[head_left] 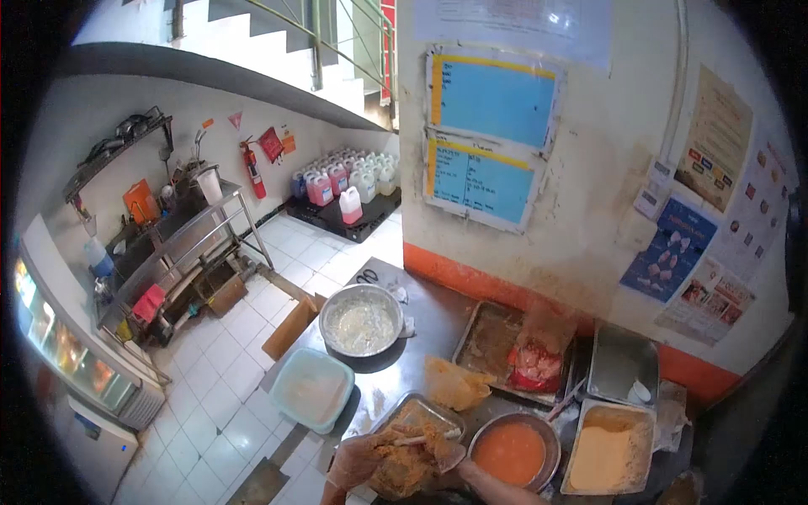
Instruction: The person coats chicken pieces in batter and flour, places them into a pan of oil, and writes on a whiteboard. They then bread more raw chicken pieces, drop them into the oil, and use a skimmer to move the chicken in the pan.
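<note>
My left hand [358,461] curls over a metal tray [450,421] heaped with an orange-brown, crumbly coating mixture [400,470]. Opposite it, my right hand [452,455] closes around a clump of coated food [436,441]. A pale, stick-like thing [410,440] lies between both hands, its far end at the clump. Mixture covers the fingers, and what my left hand grips I cannot tell. Just right of the tray stands a round bowl of orange liquid [510,453]. A crumpled yellowish plastic bag [457,383] lies behind the tray.
Left on the steel table [383,278] are a metal bowl of whitish mix [362,321] and a pale-green tub [312,389]. Along the wall sit a tray with raw meat in a bag [534,366], an empty-looking deep pan [623,362] and a pan of tan powder [608,454].
</note>
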Demonstrator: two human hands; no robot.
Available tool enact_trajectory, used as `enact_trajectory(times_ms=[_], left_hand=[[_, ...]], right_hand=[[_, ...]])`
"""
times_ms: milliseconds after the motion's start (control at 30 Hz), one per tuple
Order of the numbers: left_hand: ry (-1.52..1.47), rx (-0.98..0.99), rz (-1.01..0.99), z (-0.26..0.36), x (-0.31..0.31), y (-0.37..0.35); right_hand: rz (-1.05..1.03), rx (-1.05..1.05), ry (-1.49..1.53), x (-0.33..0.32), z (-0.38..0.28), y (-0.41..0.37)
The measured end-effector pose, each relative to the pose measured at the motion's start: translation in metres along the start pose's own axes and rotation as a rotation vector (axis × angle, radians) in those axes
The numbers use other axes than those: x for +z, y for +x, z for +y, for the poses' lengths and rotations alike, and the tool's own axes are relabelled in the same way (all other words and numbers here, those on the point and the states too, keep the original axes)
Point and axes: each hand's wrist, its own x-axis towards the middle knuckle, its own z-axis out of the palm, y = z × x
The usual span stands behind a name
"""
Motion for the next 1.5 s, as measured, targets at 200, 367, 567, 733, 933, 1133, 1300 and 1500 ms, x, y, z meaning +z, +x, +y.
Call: enact_trajectory(times_ms=[200, 367, 567, 733, 933, 1133, 1300, 1500], left_hand=[[0.413, 0.102, -0.06, 0.001, -0.007, 0.006], [0.171, 0.212, 0.013, -0.006, 0.004, 0.009], [0.03, 0.171, -0.16, -0.035, 0.018, 0.024], [0.052, 0.268, -0.197, -0.096, 0.042, 0.025], [-0.279, -0.11, 0.039, 0.01, -0.006, 0.036], [-0.158, -0.251, 0.322, -0.015, -0.022, 0.021], [-0.263, -0.349, 0.4, -0.023, -0.016, 0.015], [-0.384, -0.315, 0.424, -0.025, -0.009, 0.011]], right_hand=[[0.038, 0.049, 0.039, -0.005, -0.056, 0.002], [0.148, 0.112, 0.044, -0.013, -0.103, -0.003], [0.274, 0.145, 0.03, -0.025, -0.148, -0.023], [0.32, 0.156, 0.023, -0.029, -0.164, -0.03], [0.306, 0.171, 0.03, -0.02, -0.185, -0.057], [0.341, -0.143, -0.136, -0.007, -0.153, -0.094], [0.493, 0.329, 0.397, 0.026, -0.111, -0.094], [0.757, 0.372, 0.419, 0.033, -0.068, -0.074]])
